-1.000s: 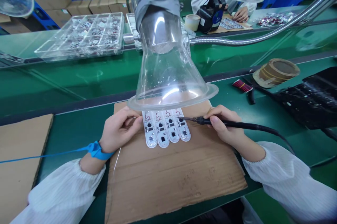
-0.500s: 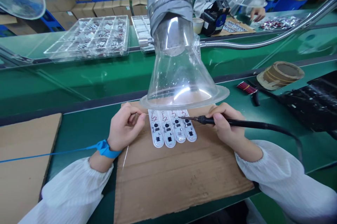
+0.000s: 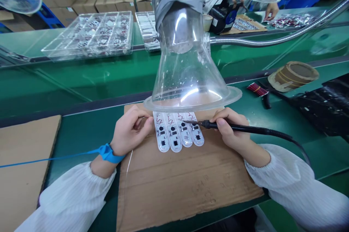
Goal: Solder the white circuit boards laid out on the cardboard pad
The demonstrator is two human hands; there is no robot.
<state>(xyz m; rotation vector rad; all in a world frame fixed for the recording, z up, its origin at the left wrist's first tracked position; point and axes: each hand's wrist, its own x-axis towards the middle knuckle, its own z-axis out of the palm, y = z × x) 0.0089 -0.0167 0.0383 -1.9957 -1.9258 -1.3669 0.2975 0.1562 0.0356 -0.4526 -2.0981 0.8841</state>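
Several white circuit boards point(image 3: 174, 141) with rounded ends lie side by side on a cardboard sheet point(image 3: 188, 184), with red wires near their far ends. My right hand point(image 3: 231, 128) is closed round a soldering iron point(image 3: 215, 125), whose tip touches or hovers just over the third board from the left. Left of the boards, my left hand point(image 3: 133, 130) is pinched on a thin solder wire point(image 3: 130, 162); its lower length trails down over the cardboard. A blue wrist strap point(image 3: 110, 153) circles my left wrist.
A clear fume hood point(image 3: 191, 76) hangs low over the boards' far ends. At right are a brown cup-like holder point(image 3: 293, 76) and a bundle of red wires point(image 3: 256, 89). Beyond the ledge stand a compartment tray point(image 3: 92, 36) and a co-worker's hand point(image 3: 271, 11). Another cardboard sheet point(image 3: 24, 159) lies left.
My left hand has shifted slightly right toward the boards, and the iron's tip slightly left. The solder end between hand and boards no longer shows. The view has moved a little.
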